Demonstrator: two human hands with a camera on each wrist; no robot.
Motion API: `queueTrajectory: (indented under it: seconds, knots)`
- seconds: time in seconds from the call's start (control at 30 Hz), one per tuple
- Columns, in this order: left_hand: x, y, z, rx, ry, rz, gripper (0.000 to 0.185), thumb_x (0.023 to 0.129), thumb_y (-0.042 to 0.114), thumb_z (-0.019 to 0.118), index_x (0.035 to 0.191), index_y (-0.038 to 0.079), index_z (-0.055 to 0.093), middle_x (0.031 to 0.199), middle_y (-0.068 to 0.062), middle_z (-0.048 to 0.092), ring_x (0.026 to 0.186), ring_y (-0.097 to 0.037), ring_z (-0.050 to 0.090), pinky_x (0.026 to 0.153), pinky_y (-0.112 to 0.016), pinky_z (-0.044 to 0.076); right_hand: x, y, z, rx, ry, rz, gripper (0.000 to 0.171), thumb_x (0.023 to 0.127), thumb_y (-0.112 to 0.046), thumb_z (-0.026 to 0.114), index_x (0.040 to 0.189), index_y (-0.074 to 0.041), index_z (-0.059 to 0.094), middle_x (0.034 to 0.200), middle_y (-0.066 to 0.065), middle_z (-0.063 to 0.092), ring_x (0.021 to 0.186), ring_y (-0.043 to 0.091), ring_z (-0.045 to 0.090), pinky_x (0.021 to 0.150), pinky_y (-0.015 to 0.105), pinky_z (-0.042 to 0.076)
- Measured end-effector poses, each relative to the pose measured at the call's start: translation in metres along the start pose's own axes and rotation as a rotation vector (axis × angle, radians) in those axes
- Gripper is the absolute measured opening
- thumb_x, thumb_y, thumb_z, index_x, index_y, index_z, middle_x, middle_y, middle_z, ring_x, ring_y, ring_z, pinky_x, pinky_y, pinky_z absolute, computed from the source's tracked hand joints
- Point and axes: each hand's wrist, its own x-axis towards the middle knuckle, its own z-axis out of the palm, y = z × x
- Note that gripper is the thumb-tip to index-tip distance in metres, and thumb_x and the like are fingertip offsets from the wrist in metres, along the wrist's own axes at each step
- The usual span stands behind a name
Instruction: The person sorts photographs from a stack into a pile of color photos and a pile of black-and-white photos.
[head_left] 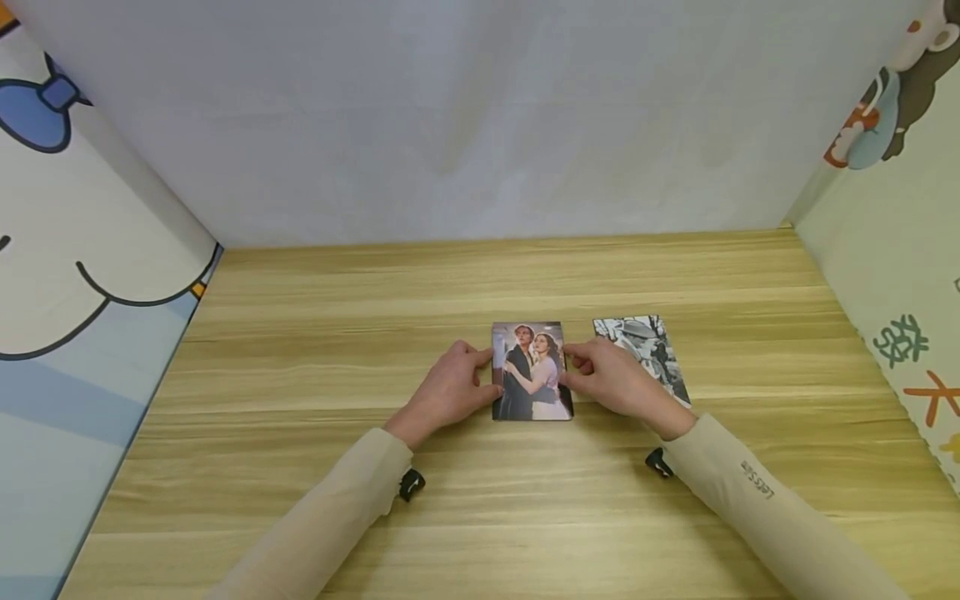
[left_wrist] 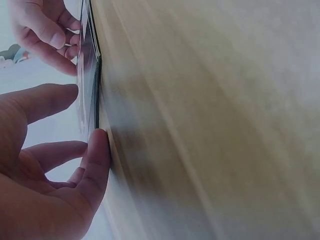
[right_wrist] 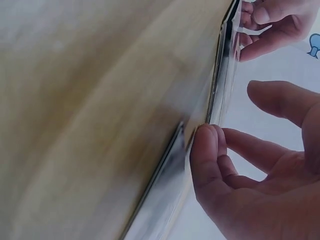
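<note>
On the wooden worktop (head_left: 300, 350), near its middle, the left hand (head_left: 448, 390) and the right hand (head_left: 615, 379) touch the two side edges of a colour photo (head_left: 531, 371) of a couple, while a black-and-white photo (head_left: 647, 346) lies just beside it, partly under the right hand.

We see even, soft light from above and faint shadows under the sleeves on the desk (head_left: 300, 350); both wrist views are badly smeared (wood grain lost), edges bowed.
</note>
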Motion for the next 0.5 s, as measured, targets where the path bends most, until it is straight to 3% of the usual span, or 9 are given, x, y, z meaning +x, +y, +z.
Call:
queueTrajectory:
  seconds: [0.2,0.5]
  knots:
    - [-0.0001,-0.0027,0.0006,-0.053,0.033,0.009,0.061,0.093,0.018,0.077,0.147,-0.001,0.056,0.096,-0.008,0.059,0.083,-0.018,0.055,0.069,-0.03,0.045,-0.0021,0.0011,0.0015,0.058,0.022,0.029,0.048,0.097,-0.011,0.067,0.139,0.01,0.057,0.102,0.012,0.07,0.094,0.025,0.066,0.083,0.043,0.055]
    - [-0.0039,-0.0057,0.0022,-0.177,0.098,0.053,0.058,0.093,0.01,0.072,0.146,-0.004,0.054,0.1,-0.007,0.074,0.085,-0.016,0.068,0.076,-0.031,0.057,-0.0069,-0.0006,0.0013,0.095,0.038,0.04,0.053,0.098,-0.008,0.063,0.148,0.006,0.048,0.106,0.014,0.071,0.098,0.029,0.068,0.086,0.048,0.056]
